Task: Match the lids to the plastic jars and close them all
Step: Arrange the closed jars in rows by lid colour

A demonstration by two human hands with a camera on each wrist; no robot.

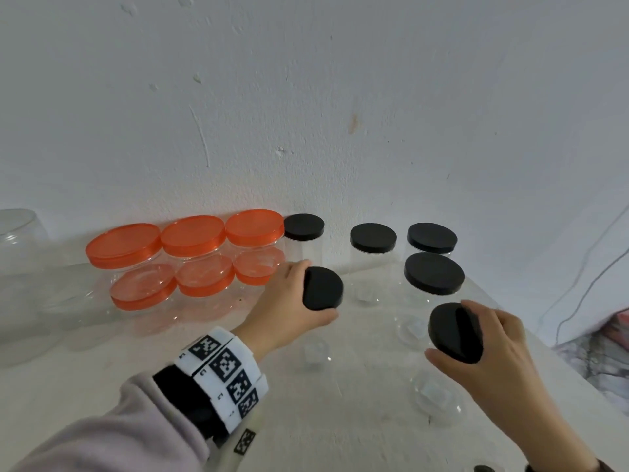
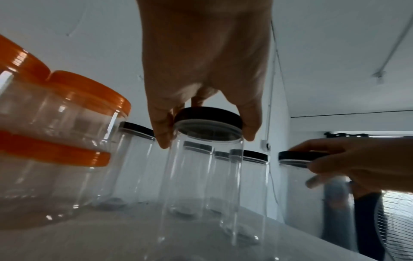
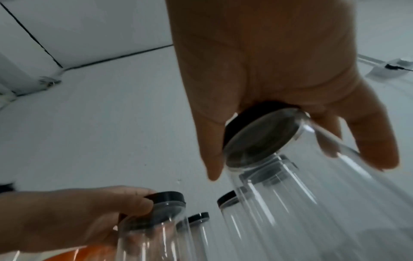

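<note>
Tall clear plastic jars with black lids stand on a white table [image 1: 357, 420]. My left hand [image 1: 296, 301] grips from above the black lid [image 1: 323, 291] of a clear jar [image 2: 201, 185] in the middle; fingers and thumb curl round the lid's rim [image 2: 208, 114]. My right hand [image 1: 490, 349] grips another black lid [image 1: 454, 332] on a nearer jar [image 3: 312, 203] at the right, which looks tilted in the right wrist view. Several more black-lidded jars [image 1: 434, 274] stand behind, near the wall.
Wide clear jars with orange lids [image 1: 192, 235] are stacked two high at the back left against the wall. Large lidless clear jars [image 1: 20, 267] stand at the far left. The table's right edge [image 1: 558, 362] runs close to my right hand.
</note>
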